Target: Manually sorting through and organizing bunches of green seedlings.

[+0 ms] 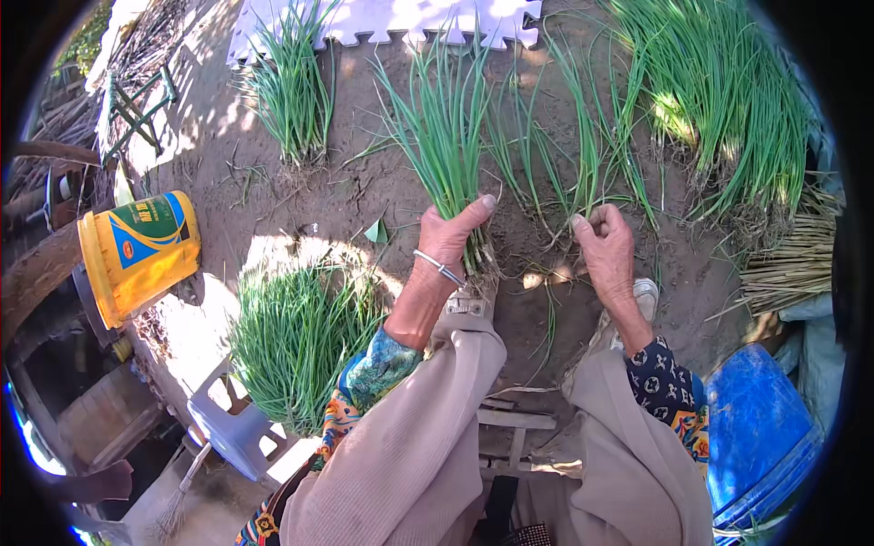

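Note:
My left hand (454,235), with a bangle on its wrist, grips a bundle of green onions (447,150) around the lower stems. Their leaves fan upward, and the pale bulbs with soil-stained roots show below the fist. My right hand (608,246) pinches the lower end of a few thin green onion stalks (586,157) between thumb and forefinger. Loose green onions (529,147) lie on the soil between the two hands. Beyond my left hand another bundle (295,102) lies with its roots toward me.
A large green onion heap (730,95) lies at right, beside dry straw (785,263). Another pile (307,341) sits by my left leg. Around are a yellow bucket (147,252), a plastic stool (229,426), a blue container (758,423) and a foam mat (389,20).

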Action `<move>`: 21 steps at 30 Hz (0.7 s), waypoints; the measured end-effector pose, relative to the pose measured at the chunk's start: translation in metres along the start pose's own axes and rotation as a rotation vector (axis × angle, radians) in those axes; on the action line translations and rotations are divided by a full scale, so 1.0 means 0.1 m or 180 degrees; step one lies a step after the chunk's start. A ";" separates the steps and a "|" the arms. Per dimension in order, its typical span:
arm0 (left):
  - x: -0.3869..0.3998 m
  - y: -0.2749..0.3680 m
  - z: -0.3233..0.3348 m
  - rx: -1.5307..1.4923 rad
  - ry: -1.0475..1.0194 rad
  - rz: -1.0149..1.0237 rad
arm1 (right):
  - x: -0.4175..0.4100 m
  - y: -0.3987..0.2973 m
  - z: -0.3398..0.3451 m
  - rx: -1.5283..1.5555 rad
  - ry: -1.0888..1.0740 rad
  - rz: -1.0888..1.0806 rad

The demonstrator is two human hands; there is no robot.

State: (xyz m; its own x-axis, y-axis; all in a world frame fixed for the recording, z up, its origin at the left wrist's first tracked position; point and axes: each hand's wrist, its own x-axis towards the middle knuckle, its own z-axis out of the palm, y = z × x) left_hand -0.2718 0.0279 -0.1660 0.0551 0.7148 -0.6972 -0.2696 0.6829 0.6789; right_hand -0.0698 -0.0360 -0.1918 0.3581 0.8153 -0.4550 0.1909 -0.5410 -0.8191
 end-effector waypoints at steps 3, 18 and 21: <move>-0.06 -0.04 0.07 -0.0091 -0.0123 -0.0086 | -0.09 -0.09 0.07 0.0562 0.0074 0.0172; -0.04 -0.01 -0.03 -0.0310 -0.0329 0.0425 | 0.05 -0.01 0.23 -0.1610 -0.0441 -0.1274; -0.03 0.04 -0.05 -0.0497 -0.0305 0.0263 | 0.09 -0.01 0.24 -0.1288 -0.0365 -0.0972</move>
State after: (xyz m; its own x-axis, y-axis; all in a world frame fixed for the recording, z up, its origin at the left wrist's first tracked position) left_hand -0.2778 0.0276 -0.1622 0.1160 0.7836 -0.6104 -0.4223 0.5951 0.6838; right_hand -0.0881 -0.0232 -0.2035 0.1327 0.9536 -0.2702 0.6172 -0.2928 -0.7303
